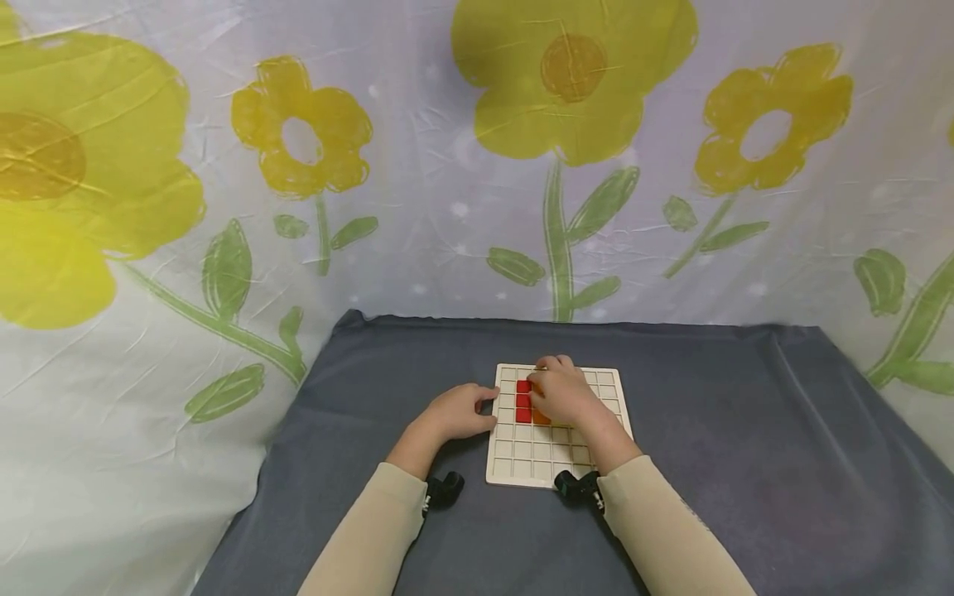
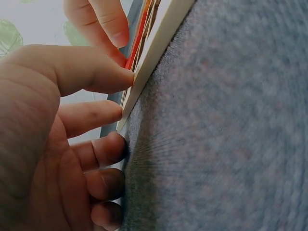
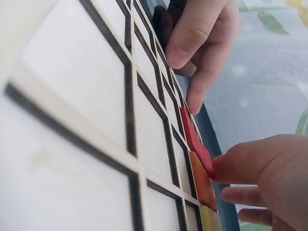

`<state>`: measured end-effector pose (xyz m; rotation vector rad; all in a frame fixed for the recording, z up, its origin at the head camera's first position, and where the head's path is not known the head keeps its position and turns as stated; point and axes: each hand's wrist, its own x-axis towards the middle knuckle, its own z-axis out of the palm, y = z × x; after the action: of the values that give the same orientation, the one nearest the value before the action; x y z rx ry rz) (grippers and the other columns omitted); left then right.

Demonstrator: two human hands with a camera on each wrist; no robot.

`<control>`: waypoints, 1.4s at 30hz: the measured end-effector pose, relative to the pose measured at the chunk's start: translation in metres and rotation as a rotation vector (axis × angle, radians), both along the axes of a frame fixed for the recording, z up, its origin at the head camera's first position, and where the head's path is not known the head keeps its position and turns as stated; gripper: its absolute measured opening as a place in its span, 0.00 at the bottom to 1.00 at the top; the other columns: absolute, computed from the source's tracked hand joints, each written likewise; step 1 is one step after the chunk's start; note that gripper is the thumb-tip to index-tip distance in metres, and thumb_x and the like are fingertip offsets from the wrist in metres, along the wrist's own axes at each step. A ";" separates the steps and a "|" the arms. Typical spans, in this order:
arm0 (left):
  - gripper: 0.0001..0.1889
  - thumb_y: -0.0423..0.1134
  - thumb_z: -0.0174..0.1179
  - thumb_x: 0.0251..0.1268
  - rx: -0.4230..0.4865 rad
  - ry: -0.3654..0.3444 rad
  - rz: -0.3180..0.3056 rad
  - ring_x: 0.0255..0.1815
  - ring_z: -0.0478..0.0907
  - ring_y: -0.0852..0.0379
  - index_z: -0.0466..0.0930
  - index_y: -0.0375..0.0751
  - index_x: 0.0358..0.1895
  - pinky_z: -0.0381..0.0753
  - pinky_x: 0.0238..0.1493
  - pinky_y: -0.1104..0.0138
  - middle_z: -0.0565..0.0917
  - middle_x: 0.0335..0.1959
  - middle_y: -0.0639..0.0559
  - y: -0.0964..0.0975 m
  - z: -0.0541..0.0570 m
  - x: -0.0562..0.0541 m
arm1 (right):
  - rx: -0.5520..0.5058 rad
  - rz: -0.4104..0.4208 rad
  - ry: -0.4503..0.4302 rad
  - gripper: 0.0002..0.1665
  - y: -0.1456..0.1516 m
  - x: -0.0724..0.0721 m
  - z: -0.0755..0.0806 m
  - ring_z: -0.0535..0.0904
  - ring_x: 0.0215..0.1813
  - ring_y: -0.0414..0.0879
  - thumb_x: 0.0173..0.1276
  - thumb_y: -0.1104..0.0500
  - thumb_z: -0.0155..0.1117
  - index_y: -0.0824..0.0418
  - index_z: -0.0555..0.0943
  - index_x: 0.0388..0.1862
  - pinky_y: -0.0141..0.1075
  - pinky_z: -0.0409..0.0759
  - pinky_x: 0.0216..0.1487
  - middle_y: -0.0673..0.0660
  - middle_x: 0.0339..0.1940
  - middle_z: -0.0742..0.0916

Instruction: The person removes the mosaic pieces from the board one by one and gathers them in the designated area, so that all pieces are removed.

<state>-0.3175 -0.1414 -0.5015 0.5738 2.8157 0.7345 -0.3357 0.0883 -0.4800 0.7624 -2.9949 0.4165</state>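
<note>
- While your right hand (image 1: 566, 396) bends over the pale wooden board with a raised square grid (image 1: 522, 453), its thumb tip meets the flat, glossy red strip (image 1: 523, 401); I cannot tell whether you are pinching that strip or only pressing on it.
- Your left hand (image 1: 456, 411) holds nothing between its digits: thumb and index finger stand apart, with their tips against the board's left edge, apparently to steady it.
- The red strip lies left of the board's middle, toward its far side, covering several cells in a column; its far end runs beneath your right fingertips.
- Just right of it on the board is a flat, glossy orange piece (image 3: 201, 178), mostly covered by your right hand in the head view.
- Beyond the orange one, the right wrist view shows part of a flat yellow piece (image 3: 211, 218) on the board.
- Under the board spreads a dark grey-blue cloth (image 1: 715, 430); behind it hangs a pale curtain printed with yellow flowers (image 1: 428, 165).
- The step in hand looks like seating or adjusting the red strip among its neighbours.
- Next, I judge, you need light, level pressure within the grid lines, your left fingertips bracing the board, then a clean lift that leaves the orange piece undisturbed.
</note>
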 end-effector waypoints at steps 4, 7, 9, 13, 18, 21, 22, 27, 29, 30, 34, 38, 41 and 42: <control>0.31 0.46 0.65 0.67 0.010 -0.001 -0.002 0.24 0.67 0.57 0.75 0.46 0.73 0.64 0.26 0.64 0.74 0.26 0.53 0.000 0.001 0.000 | -0.051 0.005 0.072 0.16 -0.001 -0.001 0.000 0.70 0.65 0.62 0.74 0.56 0.67 0.60 0.88 0.56 0.58 0.69 0.62 0.61 0.61 0.81; 0.31 0.46 0.65 0.67 0.017 -0.001 -0.002 0.24 0.67 0.57 0.75 0.46 0.73 0.63 0.26 0.64 0.74 0.25 0.52 0.001 0.004 -0.001 | -0.083 0.012 0.132 0.16 -0.002 -0.001 0.001 0.74 0.58 0.60 0.69 0.58 0.72 0.60 0.89 0.54 0.56 0.72 0.58 0.60 0.55 0.84; 0.31 0.46 0.65 0.67 0.022 0.001 -0.002 0.23 0.67 0.57 0.75 0.46 0.73 0.63 0.26 0.64 0.74 0.24 0.52 0.002 0.005 -0.001 | -0.085 0.012 0.169 0.16 -0.003 -0.001 0.000 0.76 0.55 0.58 0.67 0.59 0.75 0.60 0.89 0.53 0.54 0.74 0.55 0.59 0.52 0.85; 0.31 0.46 0.65 0.66 0.021 0.010 -0.006 0.23 0.67 0.57 0.75 0.46 0.73 0.63 0.26 0.64 0.73 0.24 0.52 0.003 0.007 0.000 | -0.065 -0.001 0.244 0.13 -0.004 -0.001 -0.003 0.77 0.49 0.56 0.64 0.60 0.77 0.58 0.90 0.48 0.51 0.75 0.49 0.56 0.45 0.87; 0.31 0.46 0.65 0.66 0.021 0.020 -0.016 0.24 0.67 0.57 0.75 0.46 0.73 0.63 0.27 0.64 0.74 0.24 0.53 0.004 0.005 -0.001 | -0.031 -0.021 0.282 0.11 -0.002 -0.002 -0.005 0.77 0.44 0.54 0.64 0.58 0.77 0.57 0.91 0.45 0.48 0.75 0.44 0.54 0.42 0.87; 0.31 0.46 0.65 0.66 0.008 0.020 -0.021 0.24 0.67 0.58 0.75 0.46 0.73 0.63 0.27 0.65 0.74 0.25 0.53 0.004 0.003 -0.002 | -0.031 -0.025 0.268 0.12 -0.001 -0.001 -0.003 0.77 0.44 0.53 0.65 0.56 0.76 0.57 0.91 0.46 0.47 0.74 0.43 0.54 0.43 0.87; 0.31 0.46 0.65 0.66 0.004 0.019 -0.022 0.24 0.67 0.57 0.75 0.46 0.73 0.63 0.27 0.64 0.74 0.25 0.53 0.004 0.003 -0.002 | -0.035 -0.026 0.265 0.12 0.000 0.000 -0.001 0.77 0.44 0.53 0.66 0.56 0.76 0.57 0.91 0.46 0.46 0.73 0.43 0.54 0.44 0.87; 0.31 0.46 0.65 0.67 -0.005 0.017 -0.019 0.24 0.67 0.57 0.74 0.46 0.73 0.64 0.27 0.64 0.74 0.25 0.52 0.003 0.003 -0.002 | -0.051 -0.035 0.210 0.12 0.004 0.002 0.011 0.76 0.44 0.53 0.69 0.55 0.72 0.58 0.91 0.49 0.47 0.74 0.44 0.55 0.44 0.86; 0.31 0.46 0.65 0.67 -0.004 0.014 -0.014 0.25 0.68 0.57 0.74 0.46 0.73 0.64 0.27 0.64 0.74 0.26 0.52 0.003 0.003 -0.001 | -0.066 -0.044 0.162 0.14 0.006 0.003 0.016 0.77 0.46 0.54 0.71 0.55 0.70 0.58 0.90 0.51 0.50 0.75 0.48 0.55 0.46 0.86; 0.31 0.46 0.64 0.67 -0.006 0.015 -0.013 0.25 0.68 0.57 0.74 0.46 0.73 0.64 0.27 0.64 0.74 0.26 0.52 0.002 0.003 -0.001 | -0.081 -0.046 0.134 0.14 0.008 0.003 0.019 0.77 0.47 0.54 0.71 0.55 0.70 0.59 0.90 0.52 0.51 0.75 0.50 0.55 0.47 0.87; 0.31 0.46 0.64 0.67 -0.013 0.021 -0.014 0.26 0.68 0.57 0.74 0.46 0.74 0.65 0.28 0.65 0.74 0.26 0.53 0.001 0.003 0.001 | -0.157 -0.041 0.066 0.16 0.016 0.004 0.030 0.77 0.52 0.56 0.72 0.56 0.70 0.60 0.88 0.55 0.53 0.75 0.56 0.56 0.49 0.86; 0.31 0.46 0.64 0.67 -0.019 0.026 -0.021 0.25 0.68 0.57 0.74 0.46 0.74 0.65 0.28 0.64 0.74 0.26 0.53 0.001 0.003 0.002 | -0.213 0.003 0.065 0.16 0.030 0.003 0.041 0.76 0.53 0.56 0.72 0.58 0.69 0.62 0.88 0.56 0.51 0.76 0.55 0.56 0.49 0.86; 0.31 0.46 0.64 0.67 -0.021 0.028 -0.020 0.25 0.68 0.57 0.74 0.46 0.74 0.65 0.28 0.64 0.74 0.26 0.53 0.001 0.003 0.002 | -0.269 0.023 0.041 0.17 0.042 0.003 0.049 0.77 0.54 0.56 0.73 0.59 0.68 0.63 0.87 0.57 0.51 0.76 0.54 0.56 0.48 0.86; 0.31 0.46 0.64 0.68 -0.024 0.028 -0.019 0.25 0.68 0.57 0.74 0.47 0.74 0.65 0.29 0.64 0.74 0.26 0.53 0.001 0.003 0.002 | -0.293 0.021 0.023 0.17 0.046 0.002 0.051 0.77 0.54 0.55 0.73 0.59 0.68 0.62 0.86 0.58 0.51 0.76 0.54 0.55 0.48 0.86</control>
<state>-0.3153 -0.1405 -0.4981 0.6106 2.8366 0.6939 -0.3333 0.1341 -0.4290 0.7633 -2.8134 0.8177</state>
